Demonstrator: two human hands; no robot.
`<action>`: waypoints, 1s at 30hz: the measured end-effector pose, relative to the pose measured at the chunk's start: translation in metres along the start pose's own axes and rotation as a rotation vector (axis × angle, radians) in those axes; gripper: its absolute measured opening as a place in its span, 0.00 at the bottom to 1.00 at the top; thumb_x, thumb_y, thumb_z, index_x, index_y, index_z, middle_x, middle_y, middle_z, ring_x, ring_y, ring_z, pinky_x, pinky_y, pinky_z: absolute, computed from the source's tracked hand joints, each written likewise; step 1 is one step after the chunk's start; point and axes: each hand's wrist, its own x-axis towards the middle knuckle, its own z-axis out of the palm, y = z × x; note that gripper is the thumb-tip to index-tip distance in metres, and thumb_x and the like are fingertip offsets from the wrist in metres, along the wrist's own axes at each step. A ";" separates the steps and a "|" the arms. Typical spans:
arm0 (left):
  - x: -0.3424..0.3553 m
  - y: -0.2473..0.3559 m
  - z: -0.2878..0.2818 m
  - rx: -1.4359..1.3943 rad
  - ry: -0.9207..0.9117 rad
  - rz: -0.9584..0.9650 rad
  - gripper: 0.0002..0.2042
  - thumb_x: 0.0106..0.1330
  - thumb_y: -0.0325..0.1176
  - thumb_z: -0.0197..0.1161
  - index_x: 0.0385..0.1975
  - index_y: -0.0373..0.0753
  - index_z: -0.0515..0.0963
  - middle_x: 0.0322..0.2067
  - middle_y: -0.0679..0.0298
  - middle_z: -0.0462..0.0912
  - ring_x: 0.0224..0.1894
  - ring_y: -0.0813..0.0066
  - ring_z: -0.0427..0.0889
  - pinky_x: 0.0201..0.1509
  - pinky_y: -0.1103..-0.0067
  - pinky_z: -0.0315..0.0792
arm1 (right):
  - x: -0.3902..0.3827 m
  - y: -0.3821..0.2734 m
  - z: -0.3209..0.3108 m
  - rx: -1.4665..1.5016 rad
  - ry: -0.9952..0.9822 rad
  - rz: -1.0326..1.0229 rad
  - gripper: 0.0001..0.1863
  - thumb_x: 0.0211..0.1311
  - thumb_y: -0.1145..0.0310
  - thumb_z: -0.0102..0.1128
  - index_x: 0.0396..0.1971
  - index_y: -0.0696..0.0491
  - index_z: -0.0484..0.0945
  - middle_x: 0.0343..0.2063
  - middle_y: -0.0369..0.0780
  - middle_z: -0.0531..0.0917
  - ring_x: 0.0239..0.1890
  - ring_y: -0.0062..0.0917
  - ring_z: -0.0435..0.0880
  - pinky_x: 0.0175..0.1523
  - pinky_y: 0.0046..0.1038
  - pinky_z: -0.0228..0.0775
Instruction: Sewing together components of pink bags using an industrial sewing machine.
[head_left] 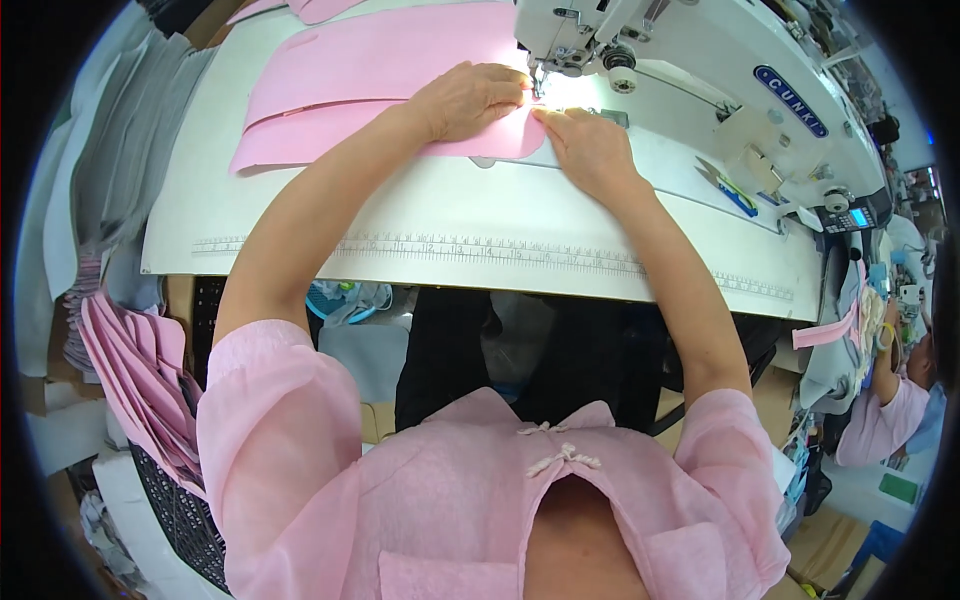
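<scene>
Pink flat panels [370, 70] of fabric or leather-like sheet lie on the white table, reaching under the needle of a white sewing machine [680, 40]. A long slit or overlapping edge runs across them. Just left of the lit presser foot [540, 85], my left hand [468, 102] presses on the pink panel with its fingers bent together. On the other side, my right hand [592, 148] pinches the panel's right edge close to the foot. The fingertips of both hands nearly meet there. Glare from the lamp hides the exact stitching spot.
Blue-and-green thread snips [738, 196] lie right of my right forearm. A ruler scale [480, 248] runs along the table's front. Grey sheets [140, 140] and folded pink pieces [140, 370] hang at the left, above a black basket [180, 515]. Another person [885, 420] sits far right.
</scene>
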 end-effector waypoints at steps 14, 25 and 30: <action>0.009 -0.016 -0.007 -0.032 -0.099 -0.028 0.08 0.58 0.32 0.51 0.35 0.39 0.74 0.42 0.60 0.72 0.46 0.62 0.70 0.49 0.73 0.65 | 0.002 -0.004 0.004 -0.022 0.034 -0.042 0.10 0.50 0.72 0.42 0.30 0.51 0.73 0.22 0.41 0.78 0.26 0.33 0.78 0.27 0.33 0.69; -0.035 -0.005 -0.020 0.441 0.303 -0.147 0.05 0.54 0.36 0.52 0.29 0.46 0.72 0.36 0.69 0.75 0.42 0.74 0.72 0.43 0.67 0.63 | 0.007 -0.028 -0.006 -0.062 0.294 -0.397 0.06 0.45 0.72 0.51 0.26 0.52 0.70 0.17 0.38 0.69 0.20 0.30 0.72 0.24 0.29 0.64; -0.106 0.012 -0.076 0.391 0.346 -0.274 0.06 0.50 0.34 0.57 0.27 0.44 0.72 0.33 0.66 0.75 0.40 0.73 0.73 0.45 0.68 0.63 | 0.047 -0.088 0.001 -0.124 0.263 -0.576 0.07 0.39 0.75 0.51 0.24 0.54 0.71 0.19 0.37 0.70 0.22 0.29 0.71 0.26 0.26 0.65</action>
